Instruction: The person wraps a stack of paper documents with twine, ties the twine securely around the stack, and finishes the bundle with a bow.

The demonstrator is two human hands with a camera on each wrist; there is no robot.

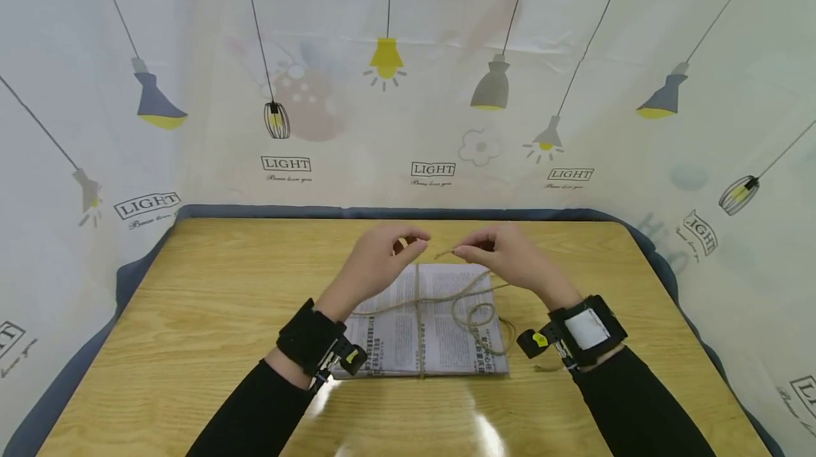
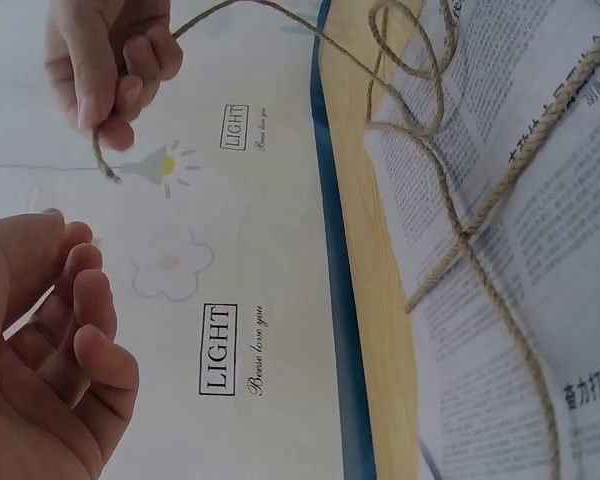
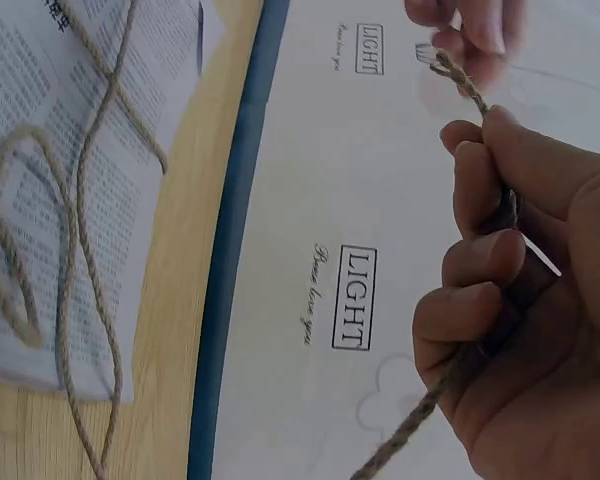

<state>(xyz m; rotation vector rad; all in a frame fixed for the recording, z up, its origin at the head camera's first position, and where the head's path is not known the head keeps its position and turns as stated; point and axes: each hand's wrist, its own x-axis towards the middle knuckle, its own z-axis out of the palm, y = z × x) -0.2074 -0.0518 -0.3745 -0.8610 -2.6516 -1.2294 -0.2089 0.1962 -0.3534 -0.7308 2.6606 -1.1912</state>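
A jute twine runs through my right hand, whose thumb and forefinger pinch it close to one end. The short frayed end sticks out past the fingertips toward my left hand. That left hand is raised opposite, its fingers loosely bent, with nothing seen between them; a small gap separates it from the twine end. Below both hands a flat stack of newspaper lies on the table. Twine crosses over the stack lengthwise and crosswise, and loose loops of it lie on the stack's right part.
The wooden table extends around the stack on all sides. Behind it hangs a pale cloth printed with lamps, with a dark blue border along the table's edge. A loose bit of twine shows near the right wrist.
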